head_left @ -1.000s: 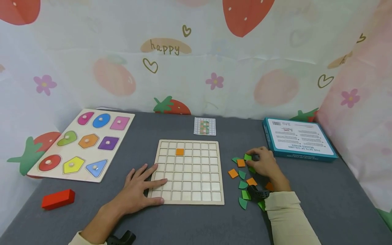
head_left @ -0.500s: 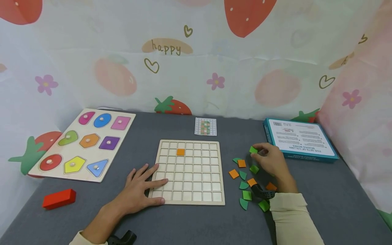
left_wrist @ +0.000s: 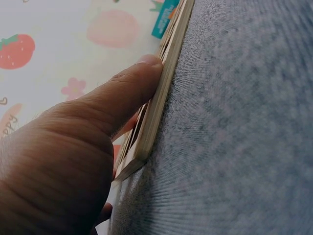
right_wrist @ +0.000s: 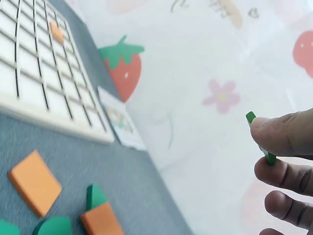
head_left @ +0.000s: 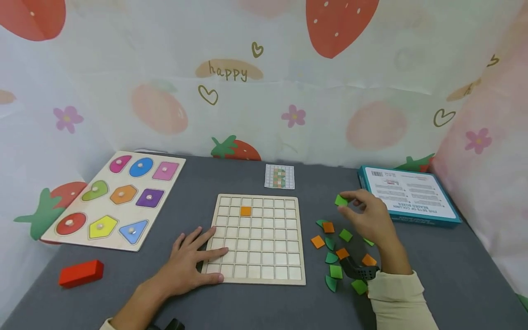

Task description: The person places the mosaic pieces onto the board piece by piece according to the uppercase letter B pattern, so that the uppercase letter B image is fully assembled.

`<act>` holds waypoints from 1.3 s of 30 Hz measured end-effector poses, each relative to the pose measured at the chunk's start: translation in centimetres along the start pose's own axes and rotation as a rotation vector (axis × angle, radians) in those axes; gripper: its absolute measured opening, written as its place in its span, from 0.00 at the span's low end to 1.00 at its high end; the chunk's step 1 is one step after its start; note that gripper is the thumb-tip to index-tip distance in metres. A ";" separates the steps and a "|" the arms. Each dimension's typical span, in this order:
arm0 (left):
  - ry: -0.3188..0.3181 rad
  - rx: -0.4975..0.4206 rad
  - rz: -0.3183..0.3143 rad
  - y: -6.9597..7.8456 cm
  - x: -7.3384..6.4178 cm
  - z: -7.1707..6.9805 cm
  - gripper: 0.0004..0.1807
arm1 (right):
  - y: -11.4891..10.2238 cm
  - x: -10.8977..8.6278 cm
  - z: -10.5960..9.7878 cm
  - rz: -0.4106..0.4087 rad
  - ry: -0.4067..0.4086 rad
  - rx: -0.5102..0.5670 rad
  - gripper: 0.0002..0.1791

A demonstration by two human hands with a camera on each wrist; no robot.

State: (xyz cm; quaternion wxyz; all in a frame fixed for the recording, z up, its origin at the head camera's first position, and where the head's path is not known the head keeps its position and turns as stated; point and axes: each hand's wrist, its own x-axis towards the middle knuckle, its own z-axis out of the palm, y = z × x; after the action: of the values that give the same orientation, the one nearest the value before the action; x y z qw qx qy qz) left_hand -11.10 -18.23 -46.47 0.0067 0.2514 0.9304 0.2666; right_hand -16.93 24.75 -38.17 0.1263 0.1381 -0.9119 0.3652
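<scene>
My right hand pinches a bright green square tile between thumb and fingers, above the scattered pieces. In the right wrist view the tile shows thin and edge-on, raised off the table. A pale wooden grid board lies in front of me with one orange square tile in an upper cell. My left hand rests with spread, straight fingers on the board's left side. Up close in the left wrist view, its thumb lies on the board's edge.
Orange squares, green squares and dark green quarter-circles lie right of the board. A pattern card sits behind it, a teal box back right. Left are a shape puzzle and a red block.
My right hand has lifted the green square tile from the scattered pieces and moved slightly right and away from me. The left hand stays on the board; the head view has tilted slightly.
</scene>
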 end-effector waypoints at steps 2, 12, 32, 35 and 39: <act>0.000 -0.003 -0.003 0.1 0.0 0.1 0.36 | -0.4 0.1 -0.1 -0.044 0.018 0.014 0.16; -0.007 -0.020 -0.002 0.3 0.1 -0.2 0.35 | -4.0 1.3 0.3 -0.148 0.053 0.098 0.16; -0.016 0.002 -0.012 0.4 -0.1 -0.2 0.35 | -8.9 3.4 4.7 -0.157 -0.007 0.275 0.16; -0.013 0.004 -0.011 0.4 -0.1 -0.2 0.35 | -9.2 3.6 5.4 -0.154 -0.022 0.295 0.16; -0.010 0.000 -0.003 0.4 -0.1 -0.1 0.35 | -9.2 3.9 6.6 -0.146 -0.033 0.305 0.16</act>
State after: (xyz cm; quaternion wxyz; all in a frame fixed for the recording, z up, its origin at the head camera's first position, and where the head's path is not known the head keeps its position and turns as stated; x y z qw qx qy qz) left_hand -10.89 -18.04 -46.18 0.0117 0.2514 0.9308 0.2652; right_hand -18.27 13.09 -35.71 0.1151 0.2277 -0.8354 0.4868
